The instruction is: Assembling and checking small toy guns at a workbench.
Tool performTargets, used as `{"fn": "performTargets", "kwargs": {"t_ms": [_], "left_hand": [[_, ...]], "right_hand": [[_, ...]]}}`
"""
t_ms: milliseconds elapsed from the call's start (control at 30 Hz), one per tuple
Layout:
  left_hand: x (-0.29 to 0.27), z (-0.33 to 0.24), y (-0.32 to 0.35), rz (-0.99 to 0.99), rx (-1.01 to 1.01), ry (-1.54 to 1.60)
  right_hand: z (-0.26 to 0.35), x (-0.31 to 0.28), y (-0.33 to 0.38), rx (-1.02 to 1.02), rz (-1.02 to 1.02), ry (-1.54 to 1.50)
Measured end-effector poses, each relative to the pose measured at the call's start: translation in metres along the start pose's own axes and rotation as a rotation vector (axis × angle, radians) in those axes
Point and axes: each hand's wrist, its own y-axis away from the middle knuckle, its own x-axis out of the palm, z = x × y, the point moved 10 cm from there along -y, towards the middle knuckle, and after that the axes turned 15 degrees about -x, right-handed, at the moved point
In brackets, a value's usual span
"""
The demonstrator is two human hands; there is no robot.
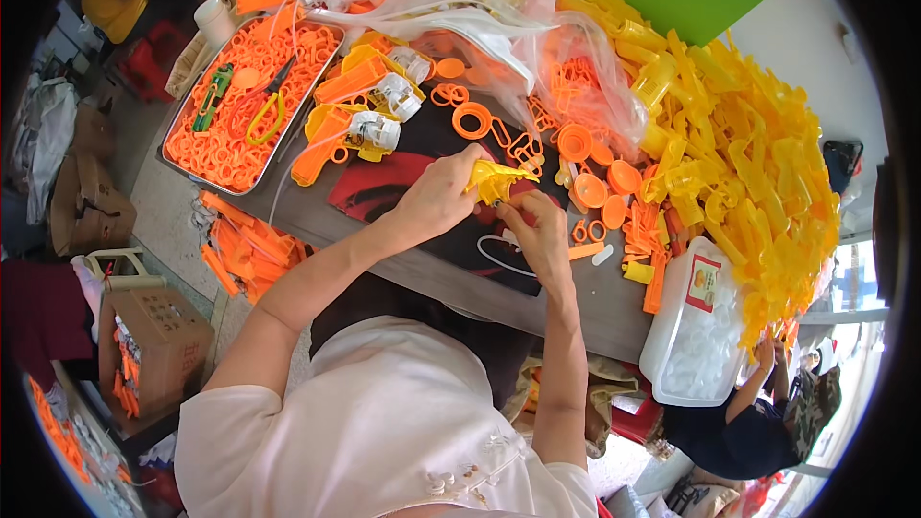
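- Gripping a yellow plastic toy part (497, 179) from its left side, the left hand (436, 197) has its fingers curled shut around the piece above the dark mat (451, 139) at the middle of the table.
- The right hand (537, 230) meets the same part from below and to the right, its fingertips (513, 203) pinched against the lower edge, closed on it.
- The part sits between both hands, lifted just off the mat, near a scatter of orange rings (472, 120).
- A metal tray (188, 165) full of small orange rings lies to the left, with green-handled pliers (213, 96) and a yellow-handled tool (267, 117) resting on the heap.
- Assembled orange-and-yellow toy pieces (360, 129) lie between the tray and the mat.
- A large heap of yellow plastic parts (748, 163) fills the right side of the table.
- A clear plastic bag (499, 38) with orange parts lies at the far edge.
- A white plastic tub (696, 326) stands at the near right corner, just beside another person's arm (753, 379).
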Motion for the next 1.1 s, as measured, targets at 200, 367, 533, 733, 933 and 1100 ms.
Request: {"fn": "performTargets", "kwargs": {"t_ms": [200,367,533,733,933,1100], "left_hand": [[-0.002,-0.026,0.013,-0.192,0.171,-0.183],[0.023,0.049,0.01,0.391,-0.453,0.618],[-0.028,-0.037,0.038,-0.68,0.271,-0.694],[-0.006,-0.004,0.032,-0.382,0.25,-0.349],[-0.001,-0.006,0.025,-0.357,0.212,-0.411],[0.01,-0.007,0.017,-0.346,0.158,-0.519]], "right_hand": [[-0.013,0.0,-0.001,0.133,-0.009,-0.096],[-0.017,0.014,-0.001,0.28,0.254,-0.125],[-0.015,0.025,-0.017,0.315,0.377,0.259],[-0.006,0.005,-0.026,0.2,0.126,0.0],[-0.011,-0.079,0.028,0.307,0.053,0.218],[-0.017,-0.082,0.066,0.124,0.171,0.429]]}}
